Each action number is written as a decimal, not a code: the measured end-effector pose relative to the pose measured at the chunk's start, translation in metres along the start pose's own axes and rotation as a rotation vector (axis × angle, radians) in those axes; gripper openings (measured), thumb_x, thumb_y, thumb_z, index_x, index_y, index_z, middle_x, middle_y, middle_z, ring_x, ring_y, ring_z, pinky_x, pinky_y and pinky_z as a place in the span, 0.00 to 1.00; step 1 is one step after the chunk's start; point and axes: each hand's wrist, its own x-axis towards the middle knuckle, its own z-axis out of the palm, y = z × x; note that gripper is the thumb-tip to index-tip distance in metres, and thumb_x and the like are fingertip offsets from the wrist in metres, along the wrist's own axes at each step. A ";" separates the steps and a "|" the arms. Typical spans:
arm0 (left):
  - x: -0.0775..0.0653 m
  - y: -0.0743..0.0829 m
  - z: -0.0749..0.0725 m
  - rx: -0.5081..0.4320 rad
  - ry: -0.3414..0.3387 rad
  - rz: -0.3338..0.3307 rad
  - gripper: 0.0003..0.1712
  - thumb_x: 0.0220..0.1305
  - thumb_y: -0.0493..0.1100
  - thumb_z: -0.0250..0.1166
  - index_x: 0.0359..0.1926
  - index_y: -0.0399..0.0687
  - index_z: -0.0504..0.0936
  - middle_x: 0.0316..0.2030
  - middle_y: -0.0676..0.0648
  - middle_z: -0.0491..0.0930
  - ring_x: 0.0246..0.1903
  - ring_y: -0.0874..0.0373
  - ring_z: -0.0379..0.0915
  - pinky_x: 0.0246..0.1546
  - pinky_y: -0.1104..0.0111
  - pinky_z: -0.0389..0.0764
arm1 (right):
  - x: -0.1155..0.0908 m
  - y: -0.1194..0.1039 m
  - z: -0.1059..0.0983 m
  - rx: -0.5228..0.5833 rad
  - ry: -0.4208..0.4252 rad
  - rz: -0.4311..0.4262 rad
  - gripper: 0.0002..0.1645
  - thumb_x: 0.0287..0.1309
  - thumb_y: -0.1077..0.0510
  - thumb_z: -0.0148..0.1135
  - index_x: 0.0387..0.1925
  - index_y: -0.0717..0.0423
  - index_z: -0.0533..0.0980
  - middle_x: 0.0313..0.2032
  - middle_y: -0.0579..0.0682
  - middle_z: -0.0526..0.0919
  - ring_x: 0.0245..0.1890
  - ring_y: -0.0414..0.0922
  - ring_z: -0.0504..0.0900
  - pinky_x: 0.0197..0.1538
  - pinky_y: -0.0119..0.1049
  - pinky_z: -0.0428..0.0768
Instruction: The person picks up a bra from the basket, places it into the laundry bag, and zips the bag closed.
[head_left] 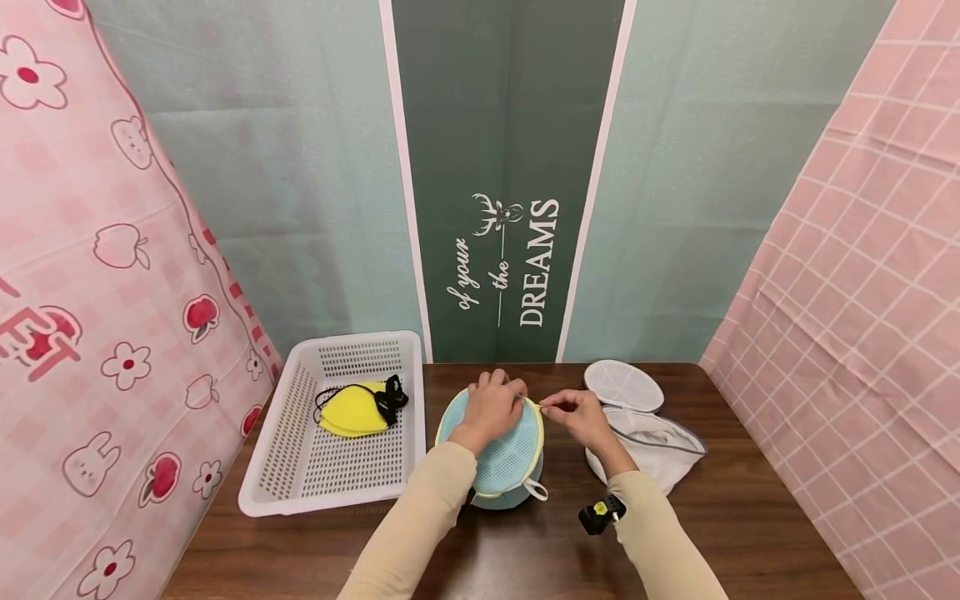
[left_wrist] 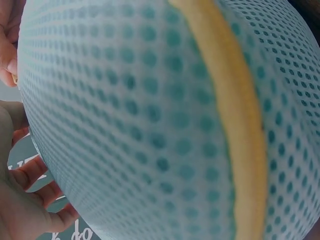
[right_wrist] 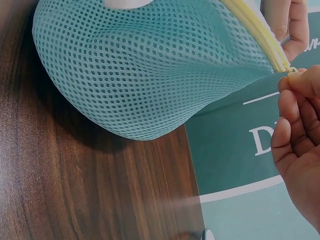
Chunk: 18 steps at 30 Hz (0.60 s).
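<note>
A round light-blue mesh laundry bag (head_left: 504,457) with yellow zipper trim stands on the table. My left hand (head_left: 491,410) lies over its top, its fingers curled round the far rim. At the rim's right side, my right hand (head_left: 583,418) pinches the small yellow zipper pull (right_wrist: 291,70) between thumb and finger. In the right wrist view, the zipper edge (right_wrist: 260,36) is drawn to a point toward that hand. A white loop (head_left: 536,489) hangs at the bag's near right. The left wrist view is mostly filled by blue mesh (left_wrist: 125,100).
On the left, a white plastic basket (head_left: 258,492) holds a yellow item (head_left: 354,412) with black cords and straps. To the right lie a white cloth bag (head_left: 660,454) with grey trim and a flat white oval piece (head_left: 624,385). Brown wood tabletop (head_left: 750,533) extends beneath them.
</note>
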 end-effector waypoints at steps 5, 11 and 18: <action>-0.001 0.000 -0.002 0.001 0.003 -0.014 0.04 0.62 0.47 0.58 0.36 0.62 0.79 0.38 0.51 0.69 0.38 0.53 0.61 0.33 0.60 0.63 | -0.001 -0.002 0.000 -0.014 0.001 0.002 0.05 0.50 0.72 0.63 0.32 0.71 0.81 0.31 0.61 0.82 0.28 0.44 0.76 0.29 0.31 0.73; 0.000 -0.002 -0.002 0.028 0.027 -0.033 0.05 0.62 0.49 0.57 0.37 0.64 0.79 0.36 0.53 0.69 0.37 0.54 0.61 0.34 0.58 0.63 | 0.001 -0.002 0.000 -0.032 0.014 -0.013 0.05 0.50 0.71 0.64 0.31 0.70 0.81 0.30 0.60 0.83 0.27 0.45 0.77 0.29 0.31 0.74; -0.002 -0.003 0.000 -0.017 0.023 -0.077 0.08 0.64 0.50 0.56 0.40 0.63 0.80 0.38 0.53 0.71 0.38 0.54 0.62 0.35 0.57 0.61 | 0.003 0.001 0.001 -0.023 0.015 -0.002 0.05 0.51 0.72 0.63 0.32 0.71 0.81 0.31 0.62 0.83 0.29 0.48 0.78 0.30 0.30 0.74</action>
